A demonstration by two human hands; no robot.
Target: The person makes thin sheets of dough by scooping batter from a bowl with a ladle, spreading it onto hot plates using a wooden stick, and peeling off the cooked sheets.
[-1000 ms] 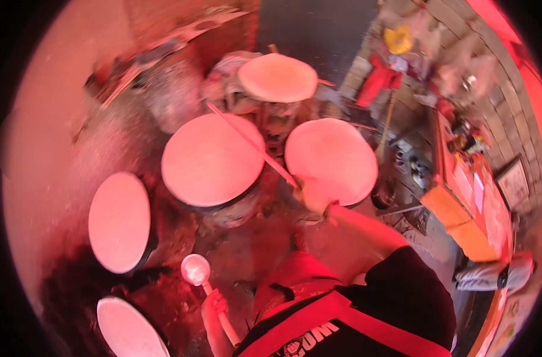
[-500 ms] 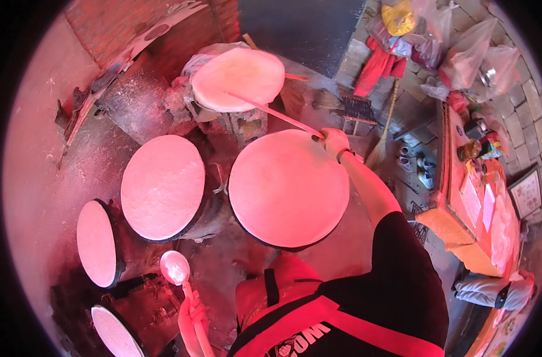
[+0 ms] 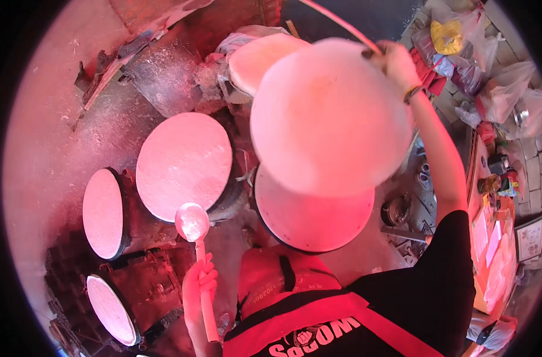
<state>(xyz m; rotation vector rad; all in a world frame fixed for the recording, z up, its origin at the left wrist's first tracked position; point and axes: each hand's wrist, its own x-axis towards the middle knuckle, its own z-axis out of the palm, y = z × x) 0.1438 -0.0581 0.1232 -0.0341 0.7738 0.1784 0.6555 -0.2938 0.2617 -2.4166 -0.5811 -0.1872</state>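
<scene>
My right hand, raised at the upper right, is closed round a long thin stick and seems to pinch the rim of a large thin round pancake. The pancake hangs in the air, pale and slightly blurred. Beneath it a round griddle shows its near part; the pancake hides its far part. At the lower left my left hand grips the pale handle of a ladle. The ladle's shiny bowl points away from me, in front of another griddle's near edge.
A pale round stack stands behind the lifted pancake. More round griddles with pale tops curve along my left. To the right are a table, bags on the floor and a pot.
My right hand has lifted the pancake off the griddle, moving up and to the right with the stick. My left hand has raised the ladle slightly. The view has shifted.
</scene>
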